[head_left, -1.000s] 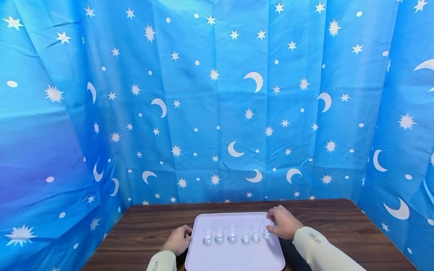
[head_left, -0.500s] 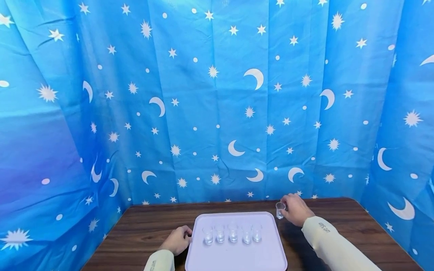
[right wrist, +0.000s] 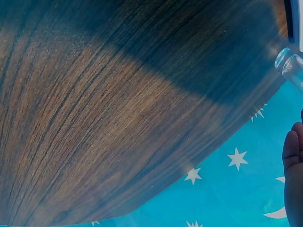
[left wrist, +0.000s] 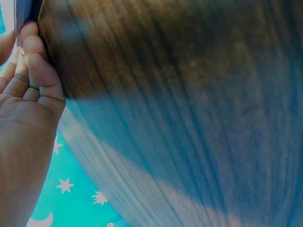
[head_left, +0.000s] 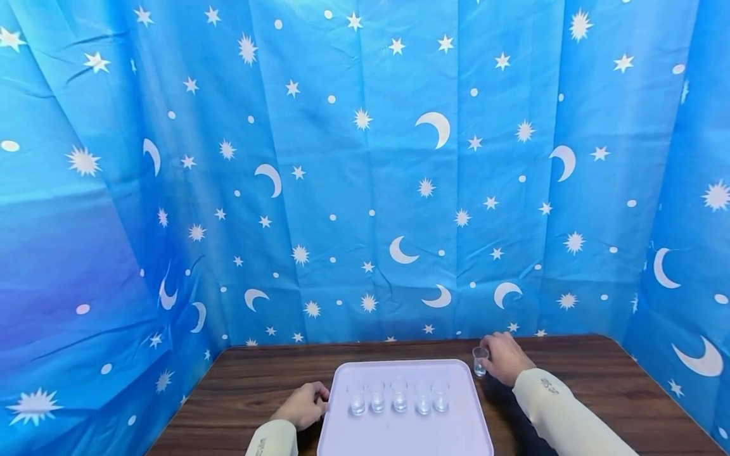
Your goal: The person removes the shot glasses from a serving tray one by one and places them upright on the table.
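Note:
In the head view my right hand (head_left: 507,360) pinches a small clear shot glass (head_left: 479,365) by its upper part, just off the tray's far right corner. The glass is upright, and its thick base (right wrist: 284,60) shows low over the wood in the right wrist view. Several similar shot glasses (head_left: 400,400) stand in a row on a pale lilac tray (head_left: 399,440). At the tray's left side, my left hand (head_left: 302,406) holds the rim. The left wrist view shows the tray edge (left wrist: 20,16) between the thumb and curled fingers (left wrist: 41,71).
The tray lies on a dark wood-grain table (head_left: 259,370) with rounded far corners. A blue curtain (head_left: 342,190) with white stars and moons hangs behind the table and along both sides.
My right hand has lifted the rightmost shot glass out of the row and carried it right, past the tray's edge, then slightly down. The left hand has stayed at the tray rim.

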### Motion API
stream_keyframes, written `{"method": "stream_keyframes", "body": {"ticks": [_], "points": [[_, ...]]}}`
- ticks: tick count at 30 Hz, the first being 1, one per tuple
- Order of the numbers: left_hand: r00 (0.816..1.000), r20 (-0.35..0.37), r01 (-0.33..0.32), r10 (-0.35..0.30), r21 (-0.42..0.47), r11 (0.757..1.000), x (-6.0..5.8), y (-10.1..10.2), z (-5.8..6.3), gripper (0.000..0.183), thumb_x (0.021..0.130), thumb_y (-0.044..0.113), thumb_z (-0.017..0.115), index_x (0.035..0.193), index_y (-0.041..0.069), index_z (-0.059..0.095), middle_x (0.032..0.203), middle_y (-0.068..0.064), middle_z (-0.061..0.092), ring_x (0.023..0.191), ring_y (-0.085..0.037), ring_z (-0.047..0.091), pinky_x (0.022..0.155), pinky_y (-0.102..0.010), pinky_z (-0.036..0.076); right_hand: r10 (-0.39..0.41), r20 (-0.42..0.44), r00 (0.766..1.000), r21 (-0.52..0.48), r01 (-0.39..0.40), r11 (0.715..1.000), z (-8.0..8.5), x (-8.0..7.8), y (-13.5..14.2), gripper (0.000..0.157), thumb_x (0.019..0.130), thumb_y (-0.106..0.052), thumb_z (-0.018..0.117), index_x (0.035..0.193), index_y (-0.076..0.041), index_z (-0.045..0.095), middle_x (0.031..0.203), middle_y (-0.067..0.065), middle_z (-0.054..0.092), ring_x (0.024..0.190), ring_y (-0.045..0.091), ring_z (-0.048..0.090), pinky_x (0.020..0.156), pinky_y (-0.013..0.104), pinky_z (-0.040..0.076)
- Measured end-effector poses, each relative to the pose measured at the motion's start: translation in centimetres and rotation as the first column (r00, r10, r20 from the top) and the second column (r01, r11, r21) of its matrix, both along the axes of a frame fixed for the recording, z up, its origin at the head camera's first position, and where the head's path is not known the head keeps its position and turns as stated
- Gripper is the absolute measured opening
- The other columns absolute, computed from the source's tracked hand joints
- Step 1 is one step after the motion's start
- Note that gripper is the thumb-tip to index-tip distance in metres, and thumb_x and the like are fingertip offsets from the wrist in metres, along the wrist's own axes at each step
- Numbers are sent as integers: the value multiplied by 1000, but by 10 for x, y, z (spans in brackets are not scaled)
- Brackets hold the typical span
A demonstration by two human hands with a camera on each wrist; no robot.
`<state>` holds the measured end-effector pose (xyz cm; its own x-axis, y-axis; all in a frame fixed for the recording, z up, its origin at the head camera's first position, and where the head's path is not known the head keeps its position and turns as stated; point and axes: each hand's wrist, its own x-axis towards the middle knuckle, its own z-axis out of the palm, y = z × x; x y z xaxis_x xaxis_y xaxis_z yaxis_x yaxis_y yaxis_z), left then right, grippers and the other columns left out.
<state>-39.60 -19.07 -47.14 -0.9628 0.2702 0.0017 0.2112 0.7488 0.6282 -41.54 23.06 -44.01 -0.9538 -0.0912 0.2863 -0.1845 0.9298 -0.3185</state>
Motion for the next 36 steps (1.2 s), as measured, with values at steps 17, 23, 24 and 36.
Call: {"method": "stream_keyframes", "body": {"ticks": [17,23,24,36], "points": [[1000,17,0,0,-1,1000,-4,3,-4,11,76,1,52,86,4,52,61,-1,49,52,-14,48,48,-28,37,38,-62,997,3,-38,999,1,9,3,39,67,-27,71,98,-7,59,85,2,52,81,19,41,72,38,42],[1000,1,5,-5,-3,1000,-5,-1,-4,11,75,1,52,86,4,52,61,-1,48,51,-13,48,47,-28,37,81,-55,995,-33,-83,996,4,11,-9,40,66,-27,72,101,-11,59,90,0,53,86,16,42,74,36,43],[1000,-1,4,-4,-5,1000,-5,-1,-4,11,75,1,52,86,4,52,61,-1,48,51,-13,48,47,-28,37,91,-55,994,-37,-93,995,4,11,-11,40,66,-26,72,100,-11,59,91,-1,53,86,15,42,74,35,43],[1000,-7,-16,15,-33,999,-3,0,-2,12,75,3,52,87,4,53,61,-1,49,51,-13,47,47,-28,36,237,-2,972,-122,-235,964,12,21,-40,37,66,-27,72,99,-17,59,91,-4,53,86,12,46,75,35,42]]}}
